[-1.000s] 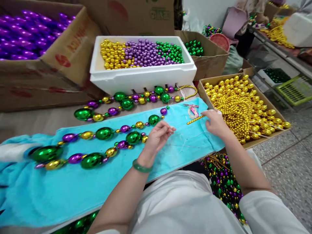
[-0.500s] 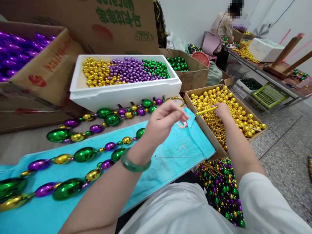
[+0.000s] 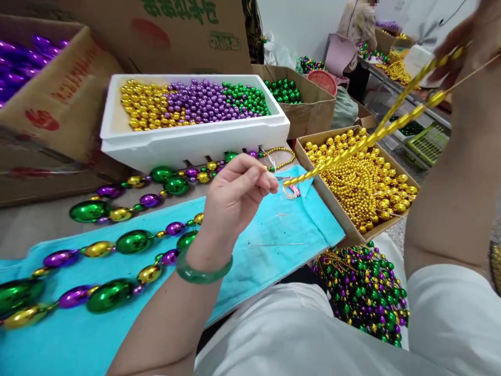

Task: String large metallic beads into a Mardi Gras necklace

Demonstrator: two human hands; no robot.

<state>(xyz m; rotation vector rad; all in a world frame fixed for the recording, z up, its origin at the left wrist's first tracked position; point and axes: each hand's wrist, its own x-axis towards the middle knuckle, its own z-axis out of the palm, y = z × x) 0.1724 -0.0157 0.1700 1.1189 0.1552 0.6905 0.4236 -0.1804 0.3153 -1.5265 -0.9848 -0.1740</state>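
Note:
My left hand [image 3: 237, 196] is raised over the turquoise cloth [image 3: 270, 235], fingers pinched on a thin thread by the lower end of a gold bead strand [image 3: 352, 149]. The strand runs up and right to my right hand [image 3: 467, 44], blurred at the top right corner and closed on its upper part. A green bangle [image 3: 201, 271] sits on my left wrist. A string of big green, purple and gold beads [image 3: 117, 245] lies doubled across the cloth at left.
A white foam box [image 3: 195, 138] holds gold, purple and green beads. A cardboard box of gold strands [image 3: 360, 177] stands to the right, mixed necklaces [image 3: 364, 292] below it. Boxes of purple beads [image 3: 50, 99] and green beads [image 3: 289, 91] stand behind. Another person [image 3: 358, 23] works far back.
My right hand has risen from the gold bead box to the top right, pulling a long gold strand out with it. My left hand stays pinched over the cloth.

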